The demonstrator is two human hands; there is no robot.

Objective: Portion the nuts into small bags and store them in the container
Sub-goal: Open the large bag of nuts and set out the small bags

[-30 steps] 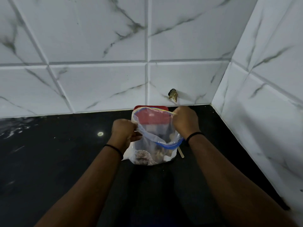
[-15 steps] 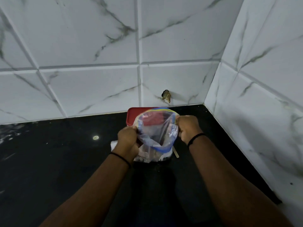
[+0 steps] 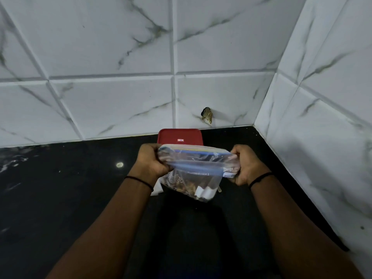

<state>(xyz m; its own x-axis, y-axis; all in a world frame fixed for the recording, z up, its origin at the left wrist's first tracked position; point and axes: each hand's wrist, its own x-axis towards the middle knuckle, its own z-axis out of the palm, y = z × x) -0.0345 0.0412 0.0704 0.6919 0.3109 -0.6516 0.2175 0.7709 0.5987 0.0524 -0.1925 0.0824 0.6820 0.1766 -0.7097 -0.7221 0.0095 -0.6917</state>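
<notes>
Left hand (image 3: 151,161) and right hand (image 3: 248,164) each grip one end of a clear plastic zip bag (image 3: 194,172). A red-lidded container (image 3: 179,136) stands behind, at the black table's (image 3: 60,198) back edge.

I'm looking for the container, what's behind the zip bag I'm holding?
Behind the zip bag a red lid shows on the black counter; whatever is beneath it is hidden by the bag.

A second ago I held the bag (image 3: 194,170) with its mouth gaping open and round, my fists close together at its rim. Now I have drawn my left hand (image 3: 152,162) and right hand (image 3: 246,165) apart, each gripping one end of the top, so the mouth is stretched flat into a straight band. The bag has lifted toward me, and the red lid (image 3: 179,136) behind it shows clear above it.
</notes>
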